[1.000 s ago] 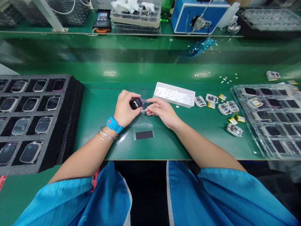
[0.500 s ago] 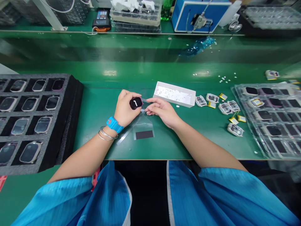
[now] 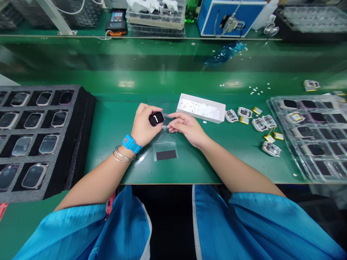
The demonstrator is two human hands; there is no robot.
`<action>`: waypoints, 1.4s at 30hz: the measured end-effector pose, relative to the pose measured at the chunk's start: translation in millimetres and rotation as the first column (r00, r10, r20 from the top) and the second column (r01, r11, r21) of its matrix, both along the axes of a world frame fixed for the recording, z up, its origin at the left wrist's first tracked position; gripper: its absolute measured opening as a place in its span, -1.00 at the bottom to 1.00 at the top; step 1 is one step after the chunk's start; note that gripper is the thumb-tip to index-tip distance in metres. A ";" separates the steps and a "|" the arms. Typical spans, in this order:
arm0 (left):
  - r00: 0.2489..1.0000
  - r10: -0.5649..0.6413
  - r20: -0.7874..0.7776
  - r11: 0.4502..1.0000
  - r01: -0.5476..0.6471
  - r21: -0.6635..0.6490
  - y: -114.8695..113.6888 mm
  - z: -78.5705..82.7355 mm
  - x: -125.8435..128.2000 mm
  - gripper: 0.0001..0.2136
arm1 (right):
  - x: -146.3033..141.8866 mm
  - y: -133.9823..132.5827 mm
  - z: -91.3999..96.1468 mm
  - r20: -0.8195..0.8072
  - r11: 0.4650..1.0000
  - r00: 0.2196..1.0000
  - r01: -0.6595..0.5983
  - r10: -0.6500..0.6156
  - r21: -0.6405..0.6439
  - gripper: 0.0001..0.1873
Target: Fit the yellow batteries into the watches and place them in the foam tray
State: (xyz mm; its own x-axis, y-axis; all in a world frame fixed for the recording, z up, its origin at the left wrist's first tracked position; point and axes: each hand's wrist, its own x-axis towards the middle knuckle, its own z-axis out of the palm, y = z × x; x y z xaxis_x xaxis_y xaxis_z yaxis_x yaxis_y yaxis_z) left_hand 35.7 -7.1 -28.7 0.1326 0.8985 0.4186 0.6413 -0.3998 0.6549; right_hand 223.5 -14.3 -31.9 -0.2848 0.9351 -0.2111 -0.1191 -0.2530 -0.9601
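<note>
My left hand (image 3: pixel 144 124) is closed around a smartwatch (image 3: pixel 156 119) whose dark screen shows small white lettering. Close against its right side, my right hand (image 3: pixel 187 127) has thumb and fingers pinched; a thin clear strip seems to run between the fingertips and the watch, but I cannot make out exactly what is gripped. Below both hands, a clear plastic film (image 3: pixel 165 142) with a black band along its lower end lies on the green bench. A narrow clear strip (image 3: pixel 142 156) rests just left of that film.
A white box (image 3: pixel 201 119) of tiny pieces stands beyond my right hand. Opened watch cases (image 3: pixel 259 124) with yellow batteries lie right of it, before a clear tray (image 3: pixel 300 159) of watches. At left is a black foam tray (image 3: pixel 58 177) of watches.
Both hands hold nearly the same pose around the watch. Only a very slight shift of the whole view shows.
</note>
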 end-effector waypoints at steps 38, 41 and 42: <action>0.749 0.662 -0.023 0.691 -0.599 0.404 -106.9 128.1 -165.3 -0.66 | 7.8 11.7 -7.5 0.303 0.993 0.949 0.109 -0.089 -0.051 -0.36; 0.664 0.746 -0.052 0.631 -0.681 0.371 -69.4 139.3 -261.6 -0.62 | 4.4 7.8 -3.5 0.378 0.994 0.922 0.108 -0.090 -0.029 -0.48; 0.600 0.798 -0.051 0.581 -0.744 0.331 -52.4 141.0 -292.2 -0.64 | 2.8 6.1 -2.3 0.399 0.994 0.913 0.104 -0.090 -0.014 -0.52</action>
